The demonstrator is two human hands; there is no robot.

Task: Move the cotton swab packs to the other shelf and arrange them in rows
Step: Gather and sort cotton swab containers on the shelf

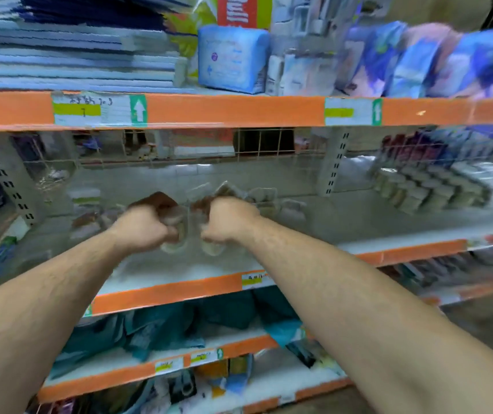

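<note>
The view is blurred by motion. My left hand (145,227) is closed around a clear cotton swab pack (176,242) above the middle shelf (179,289). Close beside it, my right hand (228,221) grips another clear cotton swab pack (212,248). More loose packs (261,195) lie just behind my hands on the same shelf. On the right part of this shelf, several packs stand in neat rows (430,189).
An orange-edged upper shelf (233,110) carries stacked blue packages and a blue wrapped pack (233,58). A wire grid (197,150) backs the middle shelf, with a slotted upright (336,162). Teal bags (179,324) lie on the shelf below.
</note>
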